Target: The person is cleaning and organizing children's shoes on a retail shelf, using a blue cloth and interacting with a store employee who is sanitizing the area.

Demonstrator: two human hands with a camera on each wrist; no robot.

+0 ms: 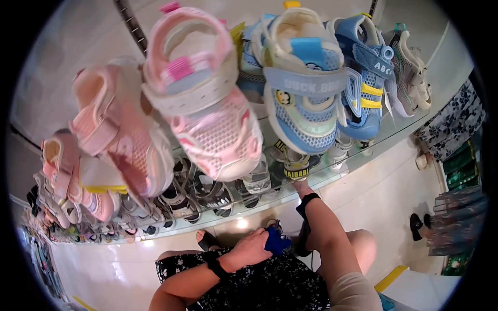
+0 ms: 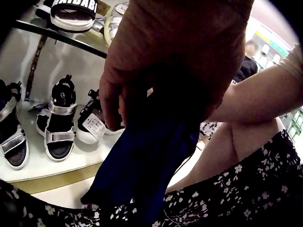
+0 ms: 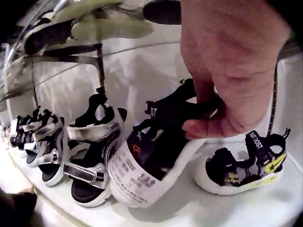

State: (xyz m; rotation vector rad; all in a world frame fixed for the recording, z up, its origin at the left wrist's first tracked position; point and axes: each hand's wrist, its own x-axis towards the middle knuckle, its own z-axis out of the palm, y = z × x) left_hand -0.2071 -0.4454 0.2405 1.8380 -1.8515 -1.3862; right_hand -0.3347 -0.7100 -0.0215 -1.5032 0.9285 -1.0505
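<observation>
My left hand (image 1: 250, 251) holds a bunched dark blue cloth (image 1: 277, 241) over the lap of a floral black garment. Close up in the left wrist view, the cloth (image 2: 147, 156) hangs below the hand's curled fingers. With the arm stretched below the upper glass shelf, my right hand (image 3: 232, 71) pinches the strap of a black child's sandal (image 3: 161, 151) with a white sole. A printed white label (image 3: 135, 177) covers the sandal's toe. To its right sits a similar sandal (image 3: 244, 165) with yellow marks. In the head view most of the right hand is hidden behind the shelf and shoes.
The upper glass shelf (image 1: 332, 173) carries a pink shoe (image 1: 207, 119), a blue shoe (image 1: 306, 103) and several others. Silver-strapped sandals (image 3: 90, 156) line the lower shelf to the left. Another person's feet in black shoes (image 1: 416, 228) stand on the tiled floor at right.
</observation>
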